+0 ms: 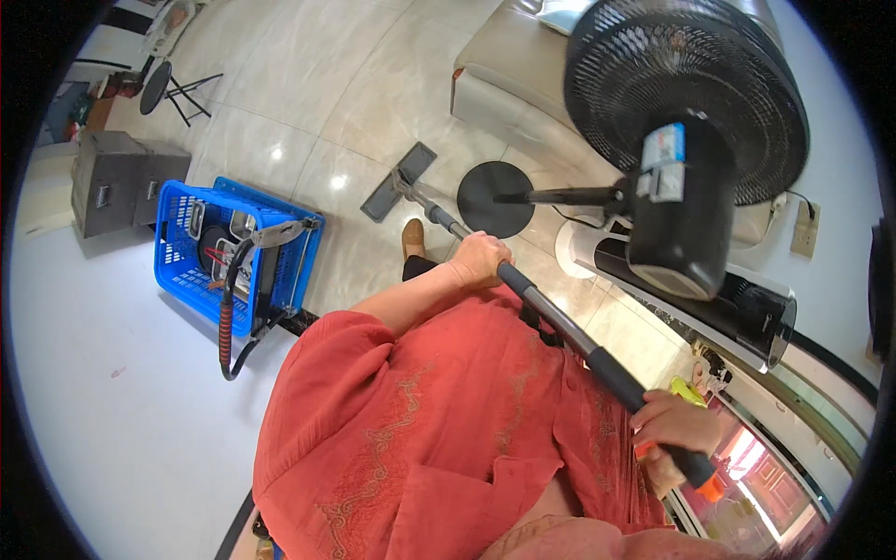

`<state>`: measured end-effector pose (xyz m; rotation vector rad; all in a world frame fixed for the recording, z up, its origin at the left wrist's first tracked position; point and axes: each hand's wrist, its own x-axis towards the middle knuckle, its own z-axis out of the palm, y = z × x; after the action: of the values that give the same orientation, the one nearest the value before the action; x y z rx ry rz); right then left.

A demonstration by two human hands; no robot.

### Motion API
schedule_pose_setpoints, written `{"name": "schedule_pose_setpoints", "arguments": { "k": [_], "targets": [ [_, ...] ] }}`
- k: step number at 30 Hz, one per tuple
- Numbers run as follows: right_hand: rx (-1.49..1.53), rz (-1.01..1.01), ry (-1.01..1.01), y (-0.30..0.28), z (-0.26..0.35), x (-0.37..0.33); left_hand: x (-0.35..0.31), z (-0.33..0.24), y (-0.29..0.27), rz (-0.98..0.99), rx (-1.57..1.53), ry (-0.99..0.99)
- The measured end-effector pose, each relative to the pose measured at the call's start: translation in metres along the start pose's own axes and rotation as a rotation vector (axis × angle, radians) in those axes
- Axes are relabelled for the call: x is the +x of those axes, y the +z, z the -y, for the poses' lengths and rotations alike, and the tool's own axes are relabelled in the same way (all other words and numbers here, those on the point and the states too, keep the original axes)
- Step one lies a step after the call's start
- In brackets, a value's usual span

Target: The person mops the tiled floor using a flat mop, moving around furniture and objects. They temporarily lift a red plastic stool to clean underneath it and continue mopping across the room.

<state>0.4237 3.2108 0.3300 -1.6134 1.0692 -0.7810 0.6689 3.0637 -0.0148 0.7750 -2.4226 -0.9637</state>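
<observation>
A flat mop with a long grey-and-black pole (558, 319) slants across my body, an orange piece at its top end. Its rectangular grey head (399, 182) lies on the tiled floor beyond my foot. My left hand (481, 259) is wrapped round the middle of the pole. Farther up, near the orange end, my right hand (677, 429) grips the dark foam-like sleeve. A brown shoe (413, 239) shows close to the mop head. Right of that head is the round black base (496, 199) of a standing fan (686, 103).
On the left, a blue plastic basket (191, 271) holding metal containers sits on a folding cart. Dark grey boxes (117, 182) and a folding stool (159, 89) stand beyond it. A beige sofa (513, 61) is behind the fan. A dark cylindrical appliance (747, 313) stands at the right.
</observation>
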Motion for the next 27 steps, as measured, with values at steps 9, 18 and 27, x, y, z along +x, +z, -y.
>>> {"name": "schedule_pose_setpoints", "arguments": {
  "k": [9, 18, 27],
  "targets": [
    [-0.076, -0.068, 0.02, 0.003, -0.027, 0.002, 0.036, 0.026, 0.009, -0.116, 0.161, -0.225],
    [-0.04, -0.442, 0.457, 0.009, -0.199, -0.007, 0.037, 0.018, -0.015, -0.212, -0.019, -0.226],
    [-0.01, -0.853, 0.564, 0.067, -0.352, 0.123, 0.041, 0.042, -0.063, -0.171, 0.009, -0.254]
  ]
}}
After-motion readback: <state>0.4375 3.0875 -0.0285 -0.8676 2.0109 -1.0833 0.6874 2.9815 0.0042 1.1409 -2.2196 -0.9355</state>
